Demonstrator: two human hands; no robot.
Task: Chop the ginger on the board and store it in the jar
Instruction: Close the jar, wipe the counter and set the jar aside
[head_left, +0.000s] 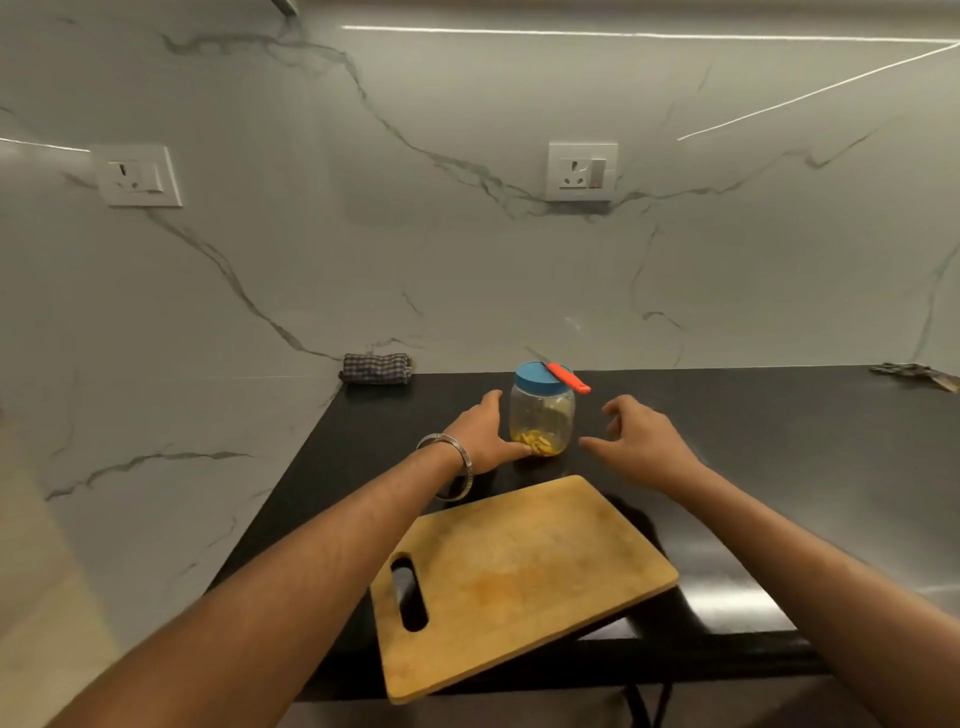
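A marble wall (467, 249) fills most of the view, with one socket (137, 176) at its left and another (583, 171) near the middle. Below it runs a black counter (753, 441). A wooden board (519, 577) lies at the counter's near edge, its near corner jutting past the edge, its top bare but for a yellowish stain, the handle slot toward the left. Beyond the board stands a clear jar (543, 415) with its blue lid (540, 378) on; chopped ginger (535, 442) lies in a small heap at its bottom. A knife (563, 373) with an orange handle rests across the lid, blade pointing toward the wall. The left hand (483, 439), a metal bangle (454, 465) on its wrist, lies against the jar's left side, fingers fairly straight, thumb touching the base; it does not wrap the jar. The right hand (639, 441) hovers just right of the jar, apart from it, fingers loosely spread and slightly bent, holding nothing. A folded checked cloth (376, 368) sits in the far left corner against the wall.
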